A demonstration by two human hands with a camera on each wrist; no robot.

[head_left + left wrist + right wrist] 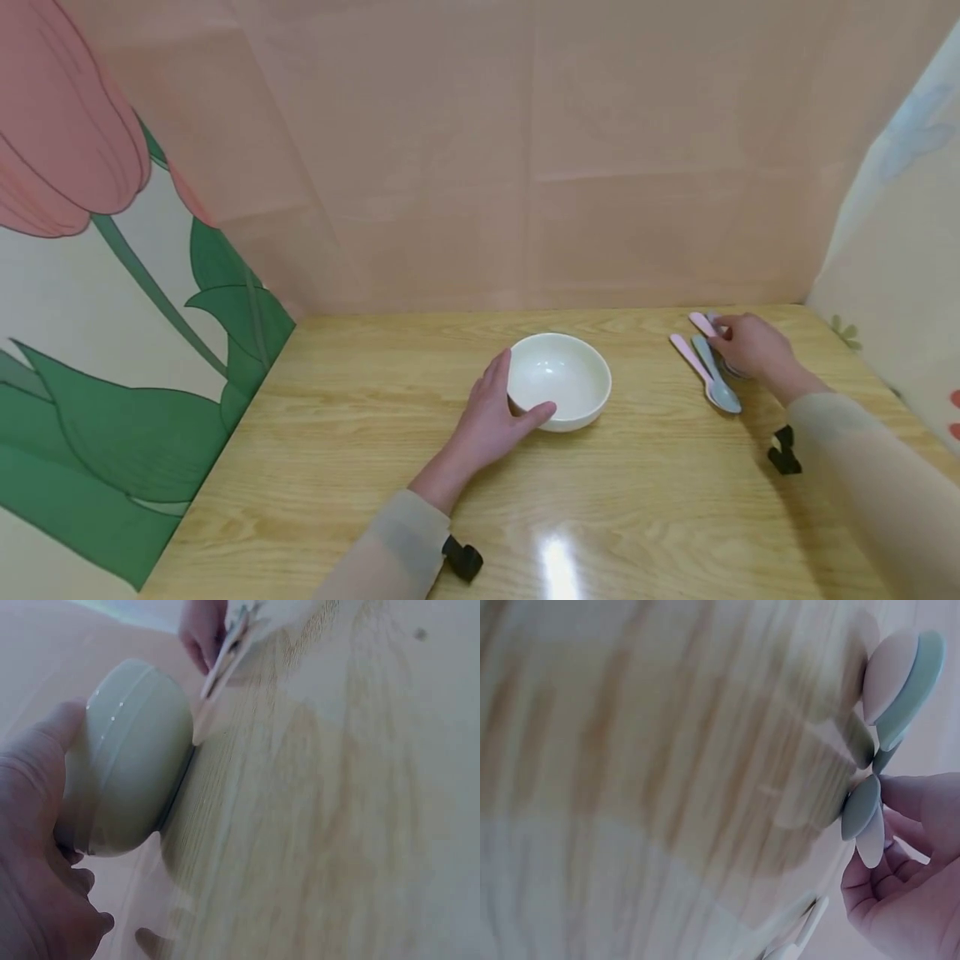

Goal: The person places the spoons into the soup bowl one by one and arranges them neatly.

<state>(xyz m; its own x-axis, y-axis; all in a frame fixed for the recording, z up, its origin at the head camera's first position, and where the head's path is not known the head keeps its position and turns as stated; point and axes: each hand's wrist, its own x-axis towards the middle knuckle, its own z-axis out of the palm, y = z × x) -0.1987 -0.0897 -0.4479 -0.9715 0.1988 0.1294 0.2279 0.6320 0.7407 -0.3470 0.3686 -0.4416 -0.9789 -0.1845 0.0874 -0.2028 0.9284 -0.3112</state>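
A white bowl [558,379] sits upright on the table. My left hand [491,417] grips its left side, thumb over the near rim and fingers along the outer wall; the left wrist view shows the thumb against the bowl [135,757] too. Toward the back right, my right hand [753,342] pinches at a second pair of spoons, one pink spoon [701,322] and one grey-blue, their handles partly hidden by the fingers. Just left of that hand lie a pink spoon [686,354] and a blue-green spoon [716,383], side by side, heads toward me.
The wood-grain table [360,392] meets a pinkish backdrop [420,167] behind it. A tulip-printed sheet [172,417] borders the left side, and a pale printed sheet [900,292] borders the right. In the right wrist view, a pale thin-edged object [810,926] shows at the bottom.
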